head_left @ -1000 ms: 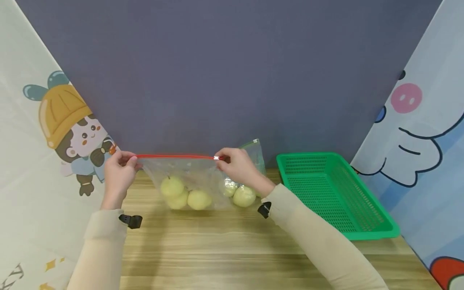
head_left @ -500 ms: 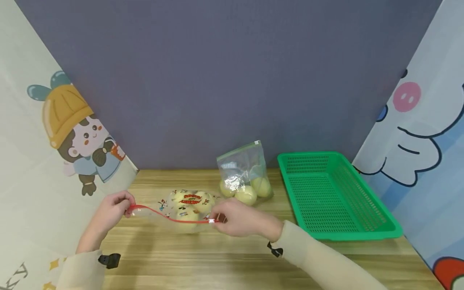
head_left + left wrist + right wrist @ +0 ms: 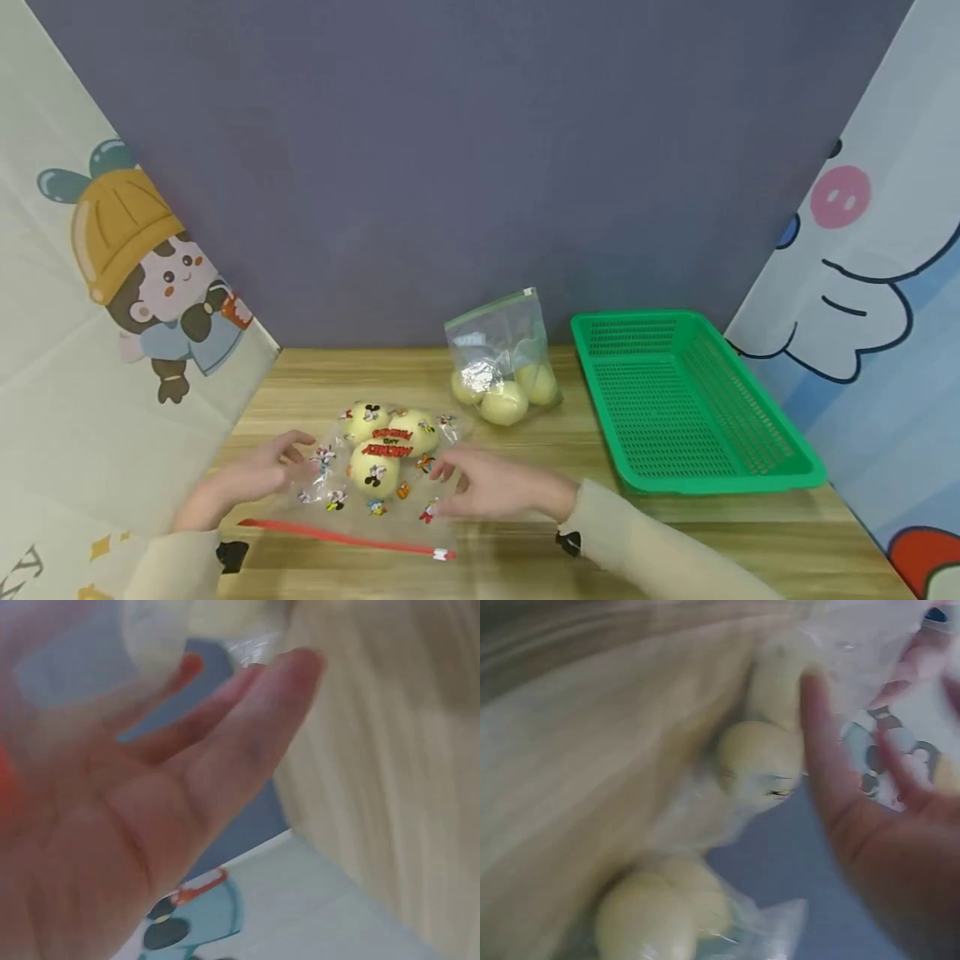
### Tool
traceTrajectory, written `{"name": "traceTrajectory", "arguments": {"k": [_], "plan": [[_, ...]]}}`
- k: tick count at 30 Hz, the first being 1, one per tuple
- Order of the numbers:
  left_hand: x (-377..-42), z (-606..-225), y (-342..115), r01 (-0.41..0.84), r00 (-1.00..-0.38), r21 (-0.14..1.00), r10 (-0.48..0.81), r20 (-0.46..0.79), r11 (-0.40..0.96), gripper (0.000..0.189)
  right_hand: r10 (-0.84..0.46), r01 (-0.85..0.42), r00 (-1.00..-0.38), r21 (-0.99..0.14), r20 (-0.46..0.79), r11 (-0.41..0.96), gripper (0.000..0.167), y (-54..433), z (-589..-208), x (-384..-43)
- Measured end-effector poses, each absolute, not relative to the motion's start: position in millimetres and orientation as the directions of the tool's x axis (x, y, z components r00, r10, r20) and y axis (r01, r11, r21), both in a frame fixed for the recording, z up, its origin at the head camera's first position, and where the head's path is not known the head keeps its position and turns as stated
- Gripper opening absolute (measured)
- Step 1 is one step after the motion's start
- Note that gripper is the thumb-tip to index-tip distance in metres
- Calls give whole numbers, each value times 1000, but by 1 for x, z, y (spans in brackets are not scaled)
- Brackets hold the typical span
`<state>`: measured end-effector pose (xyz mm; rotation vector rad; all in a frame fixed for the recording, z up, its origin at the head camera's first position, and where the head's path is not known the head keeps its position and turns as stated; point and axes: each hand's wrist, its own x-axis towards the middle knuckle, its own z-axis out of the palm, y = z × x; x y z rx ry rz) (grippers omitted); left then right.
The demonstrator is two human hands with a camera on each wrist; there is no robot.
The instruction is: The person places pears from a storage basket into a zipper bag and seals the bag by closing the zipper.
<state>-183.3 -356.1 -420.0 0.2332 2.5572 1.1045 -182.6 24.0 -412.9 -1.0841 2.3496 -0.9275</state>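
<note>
A clear zip bag (image 3: 352,517) with cartoon prints lies on the table, its red slider strip toward the person and a white slider at the strip's right end. Inside are three pale yellow-green pears (image 3: 375,471). My left hand (image 3: 262,471) is at the bag's left side, fingers loosely bent and holding nothing. At the right side, my right hand (image 3: 487,483) has its fingertips close to the plastic, fingers relaxed. In the left wrist view the left fingers (image 3: 247,735) are extended near the bag. The right wrist view has the right fingers (image 3: 829,750) spread beside the pears.
A second zip bag (image 3: 487,333) with a green strip and several pears stands behind, near the grey back wall. To the right sits a green plastic basket (image 3: 622,467). Printed cloth panels border the wooden table (image 3: 525,575) on both sides.
Both hands have lowered the red-strip bag from upright to lying flat, its strip coming toward the person. They have let go of the strip and moved to the bag's sides.
</note>
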Motion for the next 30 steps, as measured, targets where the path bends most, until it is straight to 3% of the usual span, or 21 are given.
{"name": "traceTrajectory", "arguments": {"k": [4,7,9,15,30], "plan": [[-184,-434,-350,-39,-888,786,340,-311,617,76,-621,-282,-774,-809,-126,515,64,22,-433,-195],[-184,-441,-346,-47,-882,817,360,-304,574,81,-578,-101,-790,-886,-205,452,82,20,-447,-202],[-186,-444,-342,-62,-888,814,341,-310,578,86,-581,-61,-781,-898,-228,435,90,17,-454,-206],[-197,-453,-325,-34,-894,816,347,-284,578,96,-605,-115,-776,-901,-181,418,96,5,-466,-218],[-235,-463,-320,89,-938,788,318,-140,610,88,-488,-124,-866,-898,-109,421,96,-34,-469,-252]]}}
